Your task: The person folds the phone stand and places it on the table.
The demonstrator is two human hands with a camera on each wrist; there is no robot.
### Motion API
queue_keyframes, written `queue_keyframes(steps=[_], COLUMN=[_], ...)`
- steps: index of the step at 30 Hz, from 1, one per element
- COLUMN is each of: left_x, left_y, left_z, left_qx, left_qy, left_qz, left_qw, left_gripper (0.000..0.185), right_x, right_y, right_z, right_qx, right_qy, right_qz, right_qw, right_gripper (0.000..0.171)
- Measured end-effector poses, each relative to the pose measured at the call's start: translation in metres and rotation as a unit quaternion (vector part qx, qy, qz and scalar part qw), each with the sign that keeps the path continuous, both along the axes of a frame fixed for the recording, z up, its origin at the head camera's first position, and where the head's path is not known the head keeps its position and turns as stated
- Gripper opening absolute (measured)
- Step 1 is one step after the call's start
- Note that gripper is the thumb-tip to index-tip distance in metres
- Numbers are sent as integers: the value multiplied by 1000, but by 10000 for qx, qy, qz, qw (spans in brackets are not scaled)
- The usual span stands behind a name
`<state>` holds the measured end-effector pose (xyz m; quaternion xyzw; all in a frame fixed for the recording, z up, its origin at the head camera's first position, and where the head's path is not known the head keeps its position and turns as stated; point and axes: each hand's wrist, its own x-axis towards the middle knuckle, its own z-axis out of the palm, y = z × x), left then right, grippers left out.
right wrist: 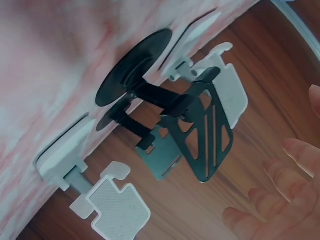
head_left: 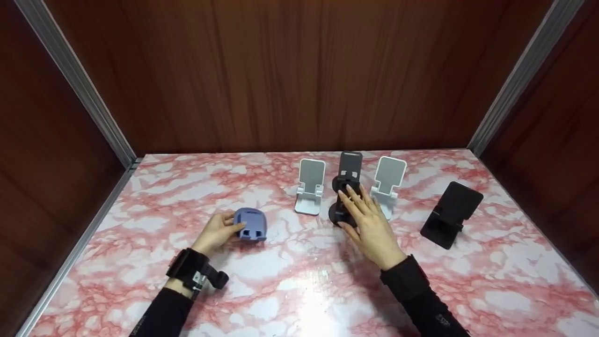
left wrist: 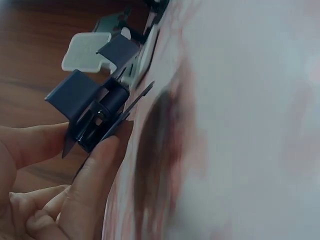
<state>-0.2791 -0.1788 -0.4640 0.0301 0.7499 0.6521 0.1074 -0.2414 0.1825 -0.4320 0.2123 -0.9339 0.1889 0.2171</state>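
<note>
purple stand (head_left: 252,220): pinched by left hand (head_left: 219,231), left-edge side of worktop (head_left: 281,285) | right hand (head_left: 372,231): unclenched, fingers extended, near round-based black stands (right wrist: 162,95) | white stands (head_left: 312,174): set toward far edge | rectangular black stand (head_left: 458,203): near right edge

Head cam's up high, facing fwd + down over most of this counter (head_left: 281,304). Wrist cams = v. close, turned sideways past L hand (left wrist: 85,192) & R hand (right wrist: 287,205); both catch a white stand (left wrist: 86,54) + wood wall (head_left: 299,75).
</note>
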Motion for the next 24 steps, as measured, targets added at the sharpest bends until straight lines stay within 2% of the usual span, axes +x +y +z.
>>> queue_keyframes(steps=[4,9,14,18,24], left_x=[-2,-4,-5,-3,0], left_y=[-14,-28,-40,-48,-52], left_z=[-2,0,2,3,3], left_qx=[109,-131,-791,-1532,-2065], left_qy=[-328,-508,-436,-233,-117], left_qz=[-1,77,278,470,530], left_qw=[9994,9986,9955,9868,9770], left_gripper=[57,58,57,58,55], right_x=[-2,-5,-6,-7,-9], right_y=[3,8,13,16,19], right_z=[-2,-3,-2,-1,-2], right_qx=[95,120,150,160,163], right_qy=[-24,24,24,2,-3], right_qz=[-48,-66,-95,-108,-203], right_qw=[9999,9999,9998,9998,9997], right_gripper=[65,66,66,65,67])
